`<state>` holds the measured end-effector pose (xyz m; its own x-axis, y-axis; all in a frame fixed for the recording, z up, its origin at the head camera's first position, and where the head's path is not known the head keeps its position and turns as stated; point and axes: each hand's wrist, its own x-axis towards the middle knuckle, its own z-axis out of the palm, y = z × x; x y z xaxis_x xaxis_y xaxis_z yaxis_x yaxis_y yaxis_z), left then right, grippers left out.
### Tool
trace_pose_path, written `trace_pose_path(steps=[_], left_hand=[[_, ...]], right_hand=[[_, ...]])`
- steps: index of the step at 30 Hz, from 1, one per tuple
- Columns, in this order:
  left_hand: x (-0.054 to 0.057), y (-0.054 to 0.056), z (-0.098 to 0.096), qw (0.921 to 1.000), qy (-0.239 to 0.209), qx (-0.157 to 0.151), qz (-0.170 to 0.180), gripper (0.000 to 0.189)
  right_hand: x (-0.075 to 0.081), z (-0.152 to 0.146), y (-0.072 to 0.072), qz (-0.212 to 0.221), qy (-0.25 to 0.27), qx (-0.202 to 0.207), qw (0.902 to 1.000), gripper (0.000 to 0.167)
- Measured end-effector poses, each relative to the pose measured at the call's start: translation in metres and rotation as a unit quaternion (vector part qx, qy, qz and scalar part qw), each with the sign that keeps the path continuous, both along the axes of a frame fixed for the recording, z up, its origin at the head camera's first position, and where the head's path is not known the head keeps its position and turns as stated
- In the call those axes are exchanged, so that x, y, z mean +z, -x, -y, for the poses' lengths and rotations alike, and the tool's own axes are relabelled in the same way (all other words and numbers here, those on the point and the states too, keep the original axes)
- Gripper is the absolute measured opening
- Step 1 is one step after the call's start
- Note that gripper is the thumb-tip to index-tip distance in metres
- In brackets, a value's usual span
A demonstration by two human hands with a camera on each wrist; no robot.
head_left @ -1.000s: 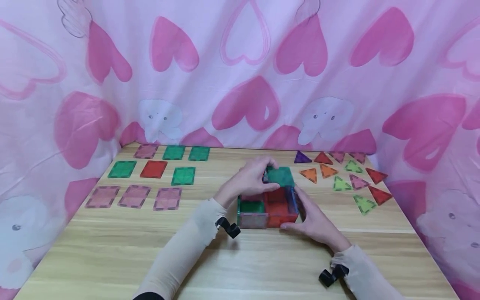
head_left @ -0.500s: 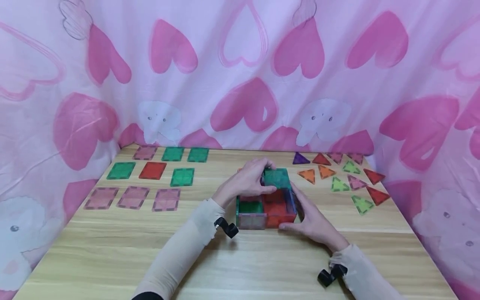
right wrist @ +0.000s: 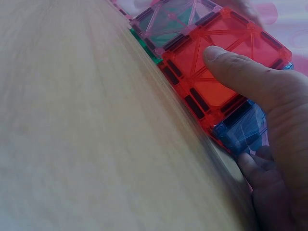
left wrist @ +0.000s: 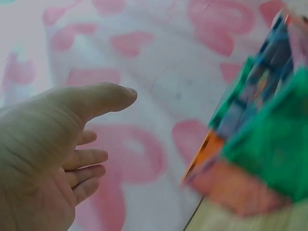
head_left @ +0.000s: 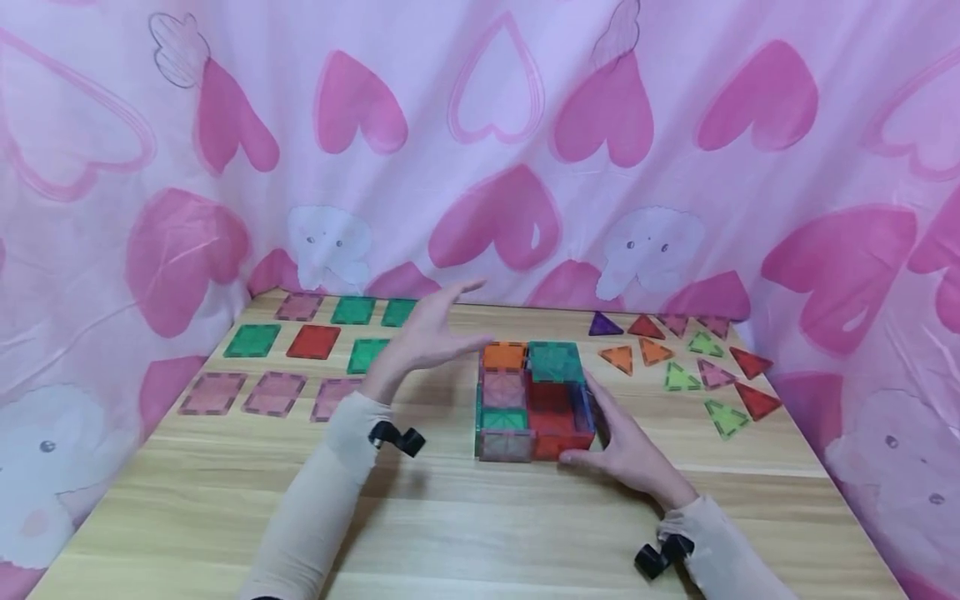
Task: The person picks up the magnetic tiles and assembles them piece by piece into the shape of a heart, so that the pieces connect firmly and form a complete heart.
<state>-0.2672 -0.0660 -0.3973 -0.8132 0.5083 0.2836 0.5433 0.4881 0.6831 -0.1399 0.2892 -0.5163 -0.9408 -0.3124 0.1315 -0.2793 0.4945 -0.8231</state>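
Observation:
A low box of translucent magnetic tiles (head_left: 505, 389) stands mid-table. Orange, pink and green squares show along its left half, and a green tile (head_left: 555, 362) covers the back right. The front right part is open on top, with red inside. My right hand (head_left: 633, 450) holds the near right corner. In the right wrist view its thumb lies on the red front tile (right wrist: 226, 38), its fingers by the blue side tile (right wrist: 245, 127). Left of the box, my left hand (head_left: 423, 337) is in the air, thumb and fingers spread, holding nothing; the left wrist view shows it apart from the box.
Several square tiles lie flat at the left, among them a red one (head_left: 313, 342) and a pink one (head_left: 213, 393). Several triangle tiles lie at the back right, including a purple one (head_left: 603, 324) and a lime one (head_left: 725, 417). A pink heart-print curtain (head_left: 405, 192) hangs behind the table.
My left hand has come off the box and moved left, its fingers spreading. The orange, pink and green squares on the left are now uncovered. The right hand stays at the corner.

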Motion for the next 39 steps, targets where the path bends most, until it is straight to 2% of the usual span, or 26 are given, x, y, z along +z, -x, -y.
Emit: trace_pose_path(steps=[6, 10, 14, 18, 22, 28, 34, 37, 39], left_hand=[[-0.025, 0.005, 0.073, 0.9966, -0.014, 0.059, 0.055, 0.089], [-0.044, 0.007, 0.115, 0.9912, 0.028, 0.092, 0.091, 0.092], [-0.061, 0.011, 0.14, 0.9813, 0.076, 0.116, 0.133, 0.094], [-0.071, 0.017, 0.149, 0.9709, 0.117, 0.128, 0.165, 0.098], [-0.074, 0.02, 0.151, 0.9669, 0.135, 0.131, 0.173, 0.093], [-0.077, 0.024, 0.15, 0.9718, 0.105, 0.131, 0.165, 0.082], [-0.078, 0.025, 0.151, 0.9744, 0.09, 0.139, 0.152, 0.08], [-0.072, 0.022, 0.146, 0.9797, 0.055, 0.126, 0.146, 0.081], [-0.062, 0.018, 0.138, 0.9842, 0.035, 0.114, 0.131, 0.08]], right_hand=[[-0.002, 0.002, -0.001, 0.008, 0.006, 0.006, 0.9999, 0.132], [-0.002, 0.001, -0.002, 0.011, 0.002, 0.008, 0.9999, 0.132], [0.0, 0.0, -0.002, 0.013, 0.008, 0.007, 0.9999, 0.132], [0.002, 0.0, -0.002, 0.016, 0.027, 0.016, 0.9994, 0.133], [0.003, 0.0, -0.001, 0.014, 0.019, 0.015, 0.9996, 0.133], [0.007, -0.002, 0.002, 0.008, 0.0, 0.004, 1.0, 0.133], [0.006, -0.001, 0.002, 0.01, -0.007, 0.003, 0.9999, 0.132], [0.006, 0.0, 0.001, 0.015, -0.004, 0.005, 0.9999, 0.131], [0.006, 0.0, 0.0, 0.013, -0.008, 0.0, 0.9999, 0.131]])
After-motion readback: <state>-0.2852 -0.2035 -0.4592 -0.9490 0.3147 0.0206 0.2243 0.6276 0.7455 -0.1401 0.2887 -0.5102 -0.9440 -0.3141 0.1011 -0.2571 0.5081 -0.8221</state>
